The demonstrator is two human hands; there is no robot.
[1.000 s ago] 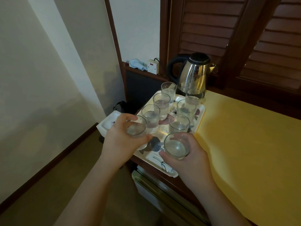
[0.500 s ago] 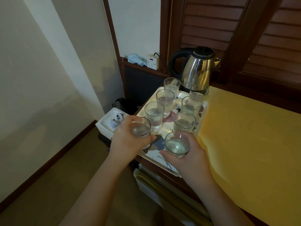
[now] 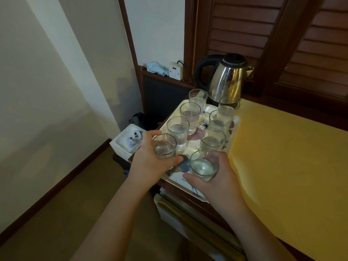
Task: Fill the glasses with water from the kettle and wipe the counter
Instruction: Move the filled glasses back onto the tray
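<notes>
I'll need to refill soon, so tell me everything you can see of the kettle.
The kettle is polished steel, conical, with a black lid, a black loop handle on its left and a small spout on its right. It stands upright at the back of the counter, behind the tray of glasses. No hand touches it. Its water level cannot be seen.

Both your bare forearms reach forward from the bottom of the view, converging toward the near edge of the tray (image 3: 190, 182). Your left hand (image 3: 148, 162) wraps a glass (image 3: 165, 146), thumb across its near side. Your right hand (image 3: 222, 178) cups another glass (image 3: 204, 165) from the right, fingers curled behind it.
</notes>
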